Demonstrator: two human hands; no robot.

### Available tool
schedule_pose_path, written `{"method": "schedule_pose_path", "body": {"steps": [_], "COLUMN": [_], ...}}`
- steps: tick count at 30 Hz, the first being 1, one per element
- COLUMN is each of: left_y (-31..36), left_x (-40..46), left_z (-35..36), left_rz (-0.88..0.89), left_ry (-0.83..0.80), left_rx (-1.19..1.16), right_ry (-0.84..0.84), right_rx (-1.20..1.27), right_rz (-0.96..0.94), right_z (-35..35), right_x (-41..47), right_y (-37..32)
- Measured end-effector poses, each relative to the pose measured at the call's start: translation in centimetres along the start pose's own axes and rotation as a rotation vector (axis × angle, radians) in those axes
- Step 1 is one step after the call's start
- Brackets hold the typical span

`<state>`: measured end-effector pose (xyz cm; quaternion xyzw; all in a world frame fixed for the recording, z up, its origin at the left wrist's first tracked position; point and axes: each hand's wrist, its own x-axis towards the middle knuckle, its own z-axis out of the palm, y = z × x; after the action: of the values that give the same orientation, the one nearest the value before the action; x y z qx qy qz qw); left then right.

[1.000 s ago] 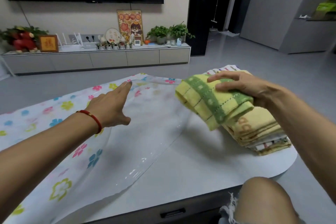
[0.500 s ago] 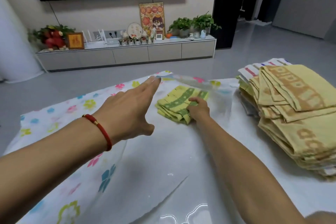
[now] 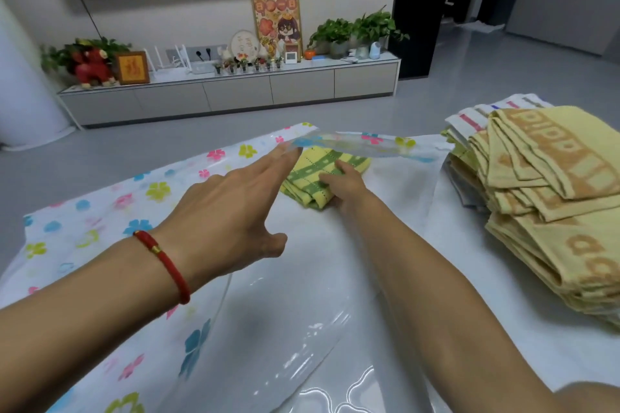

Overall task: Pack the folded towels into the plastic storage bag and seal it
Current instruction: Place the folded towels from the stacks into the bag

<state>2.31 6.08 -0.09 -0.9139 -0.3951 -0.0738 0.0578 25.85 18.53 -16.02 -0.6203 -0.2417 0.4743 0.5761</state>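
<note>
A: One folded towel (image 3: 322,174), yellow with green bands and a dotted stitch line, lies inside the plastic storage bag (image 3: 100,231), deep in its far part. What holds it?

B: The right hand (image 3: 345,186) rests on the towel's near edge, the arm reaching in through the bag's mouth. Whether its fingers curl round the cloth or merely press on it cannot be told from this view.

A: And the left hand (image 3: 228,221)?

B: Fingers straight and together, thumb spread, gripping nothing. The fingertips (image 3: 285,152) touch the underside of the bag's clear upper sheet and prop it up above the towel. A red bracelet (image 3: 164,261) circles the wrist.

A: The bag itself?

B: Clear plastic printed with pink, blue, green and yellow flowers, spread flat on the white table (image 3: 503,329). Its wavy open edge lies near the viewer, beside the right forearm.

A: The remaining towels?

B: A stack (image 3: 553,211) of yellow towels with orange lettering, striped white ones beneath at the far side, stands on the table to the right, just beside the bag's right edge. Bare table shows between the stack and the right forearm.
</note>
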Motion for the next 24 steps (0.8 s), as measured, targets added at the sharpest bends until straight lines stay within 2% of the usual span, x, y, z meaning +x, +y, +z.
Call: {"method": "schedule_pose_path", "body": {"steps": [5,8,10,12,14,15,17,19,20,22,24], "left_y": [1.2,2.0,2.4,2.9,3.2,3.3,3.4,3.4,3.3,3.0,2.8], "left_x": [0.3,0.1,-0.3,-0.8,-1.3,-1.5,-1.6,-1.7,-1.8,-2.2,-3.1], "left_z": [0.9,1.2,1.3,1.6,2.0,2.2,2.3,2.6,2.6,2.7,3.0], "left_rz": [-0.032,-0.077,-0.122,-0.151,-0.175,-0.183,-0.198,-0.205,-0.208,-0.215,-0.225], "left_ry": [-0.057,-0.067,-0.054,-0.036,-0.035,-0.038,-0.046,-0.054,-0.055,-0.049,-0.048], "left_rx": [0.02,0.025,0.018,0.013,0.006,0.002,0.002,0.0,-0.004,-0.022,-0.032], "right_ry": [-0.114,-0.197,-0.066,0.25,0.555,0.65,0.694,0.585,0.535,0.54,0.59], "right_rx": [-0.717,-1.016,-1.152,-1.241,-1.294,-1.339,-1.407,-1.394,-1.372,-1.382,-1.42], "right_rz": [-0.03,-0.163,-0.327,-0.494,-0.574,-0.547,-0.306,-0.074,-0.024,-0.043,-0.159], "right_z": [-6.3,-11.9,-16.1,-20.4,-24.6,-26.4,-29.4,-31.3,-31.8,-32.2,-31.9], "right_x": [-7.9,-13.7,-16.7,-18.0,-17.5,-16.8,-14.9,-13.2,-12.5,-11.8,-11.9], "right_y": [-2.0,-4.4,-6.7,-9.3,-11.6,-12.6,-14.1,-15.0,-15.1,-15.0,-15.1]}}
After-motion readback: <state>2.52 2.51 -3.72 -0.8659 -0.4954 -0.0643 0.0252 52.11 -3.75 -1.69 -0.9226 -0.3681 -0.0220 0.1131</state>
